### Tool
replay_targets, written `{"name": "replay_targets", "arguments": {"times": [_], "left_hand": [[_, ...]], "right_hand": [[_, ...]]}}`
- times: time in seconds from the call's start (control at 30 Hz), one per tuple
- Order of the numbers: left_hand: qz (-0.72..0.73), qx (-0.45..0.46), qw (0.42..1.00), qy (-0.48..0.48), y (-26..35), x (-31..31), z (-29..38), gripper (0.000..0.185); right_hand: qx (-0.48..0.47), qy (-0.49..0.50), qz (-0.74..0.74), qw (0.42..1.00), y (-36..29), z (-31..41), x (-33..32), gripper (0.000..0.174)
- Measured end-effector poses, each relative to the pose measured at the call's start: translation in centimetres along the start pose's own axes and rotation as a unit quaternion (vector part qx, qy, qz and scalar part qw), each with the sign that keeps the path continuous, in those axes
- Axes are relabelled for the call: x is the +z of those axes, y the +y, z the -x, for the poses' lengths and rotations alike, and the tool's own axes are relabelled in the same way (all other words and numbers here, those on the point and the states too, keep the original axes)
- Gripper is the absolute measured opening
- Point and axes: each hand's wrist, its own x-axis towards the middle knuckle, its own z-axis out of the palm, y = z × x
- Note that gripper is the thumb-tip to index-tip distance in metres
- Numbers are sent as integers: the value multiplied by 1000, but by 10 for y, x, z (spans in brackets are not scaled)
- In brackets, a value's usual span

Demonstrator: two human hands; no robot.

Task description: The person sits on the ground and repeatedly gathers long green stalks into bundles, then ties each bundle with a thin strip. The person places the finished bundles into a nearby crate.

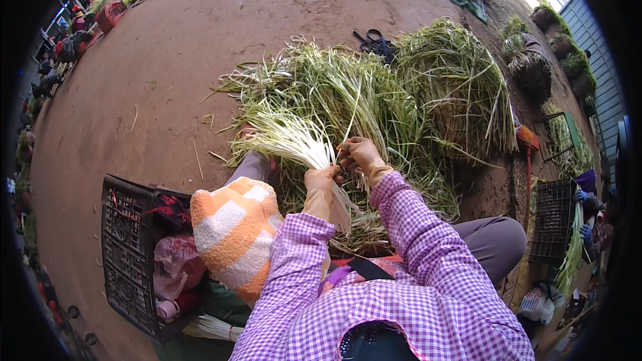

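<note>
My left hand (322,180) is closed around a bundle of pale, long-stemmed leafy vegetables (296,143), whose leafy ends fan out to the upper left and whose pale lower ends hang below the fist. Close on its right, my right hand (358,154) pinches a thin stalk (353,110) between thumb and fingers. Beyond both hands spreads a large heap of loose green stalks (326,75), with a thicker pile (451,75) at its right. An orange and white striped towel (235,235) covers my left knee.
At the left stands a black plastic crate (125,250) beside a pink plastic bag (175,265). A tied bundle (213,328) lies below it. Dark straps (376,45) lie behind the heap. At the far right, a person in blue gloves (584,233) holds stalks near another black crate (551,220).
</note>
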Motion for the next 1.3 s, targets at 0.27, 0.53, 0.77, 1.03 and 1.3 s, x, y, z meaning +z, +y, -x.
{"name": "replay_targets", "arguments": {"times": [0.27, 0.53, 0.77, 1.03, 1.3], "left_hand": [[10, -15, 1000, -26, -3, -5, -1, 12], [-37, 30, 997, -61, -1, -20, 1, 13], [-48, 33, 996, -74, 7, -17, 3, 13], [57, 1, 965, -257, 39, -35, 13, 20], [86, 36, 958, -273, 52, -41, 14, 23]], "right_hand": [[1, -7, -177, 984, 19, -9, -18, 19], [-124, 56, -391, 910, -67, -42, -116, 15], [-158, 81, -246, 953, -86, -33, -140, 21], [11, -205, 97, 974, 13, 27, -99, 69], [66, -236, 40, 969, 107, 72, -37, 31]]}}
